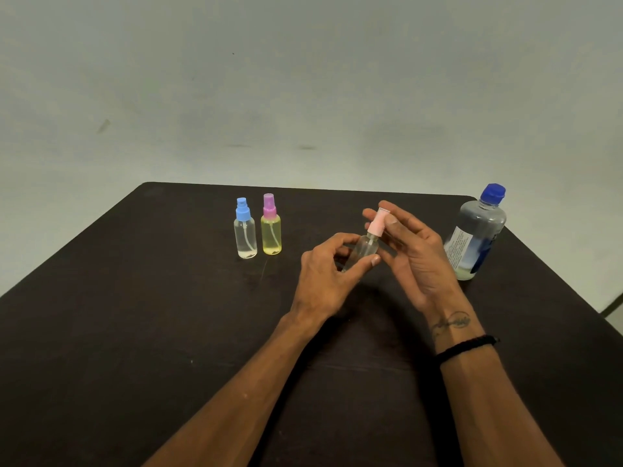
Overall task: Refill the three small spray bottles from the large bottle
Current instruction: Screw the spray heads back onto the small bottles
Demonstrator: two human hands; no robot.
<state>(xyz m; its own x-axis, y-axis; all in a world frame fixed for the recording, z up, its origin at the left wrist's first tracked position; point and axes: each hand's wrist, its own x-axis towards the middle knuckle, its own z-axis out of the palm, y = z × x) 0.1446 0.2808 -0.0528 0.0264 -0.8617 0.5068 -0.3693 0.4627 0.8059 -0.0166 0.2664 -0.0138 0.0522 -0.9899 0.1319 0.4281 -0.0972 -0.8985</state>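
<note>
Near the dark counter's [135, 332] far edge stand a blue-capped spray bottle [245, 230] and a yellow one [271, 227]. At centre, the left hand's [328, 271] grip holds a pink-capped bottle [365, 244]; right-hand [414, 254] fingertips pinch its cap. The large bottle [477, 234] stands at the far right corner.

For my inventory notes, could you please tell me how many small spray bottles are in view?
3. The blue-capped bottle and the yellow bottle stand side by side on the table's far left. The pink-capped bottle is held between the left hand and right hand.
</note>
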